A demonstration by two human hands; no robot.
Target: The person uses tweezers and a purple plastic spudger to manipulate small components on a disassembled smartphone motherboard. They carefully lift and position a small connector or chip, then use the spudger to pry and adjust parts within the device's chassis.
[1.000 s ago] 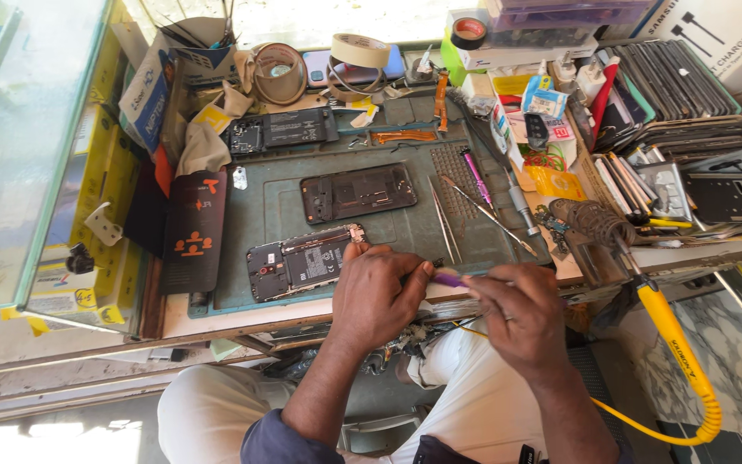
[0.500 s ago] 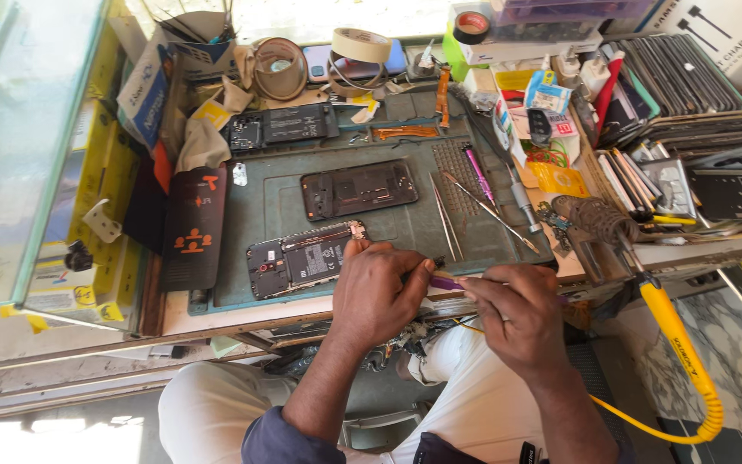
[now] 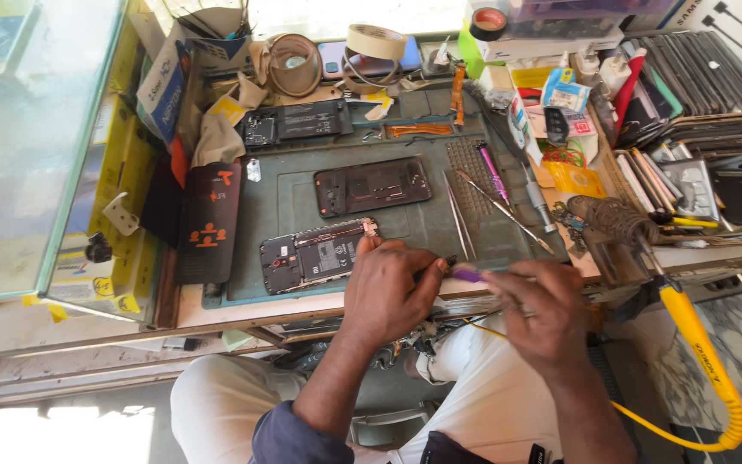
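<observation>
Holding a thin tool with a purple handle (image 3: 467,274), the right hand (image 3: 536,311) has its grip closed around it, close to the person's lap. The left hand (image 3: 391,288) sits right beside it, with its grip pinched narrow on something small and dark at the tool's tip; what that small thing is cannot be told. Both hands meet at the front edge of the desk (image 3: 242,309).

It looks like the step in hand is fitting or fixing a tiny part with the tool. A next move would call for slow, steady fingers, because the part is so small.

Just past the left hand lies an open phone (image 3: 315,257) with its insides showing, touching the fingertips. It rests on a green mat (image 3: 285,198). A little farther is a second open phone body (image 3: 372,186). To the right lie tweezers (image 3: 457,216) and a pink tool (image 3: 491,172). A soldering iron with a yellow cord (image 3: 689,326) hangs off the right side. Far back sit tape rolls (image 3: 375,41) and a stack of dark phone screens (image 3: 697,73).
</observation>
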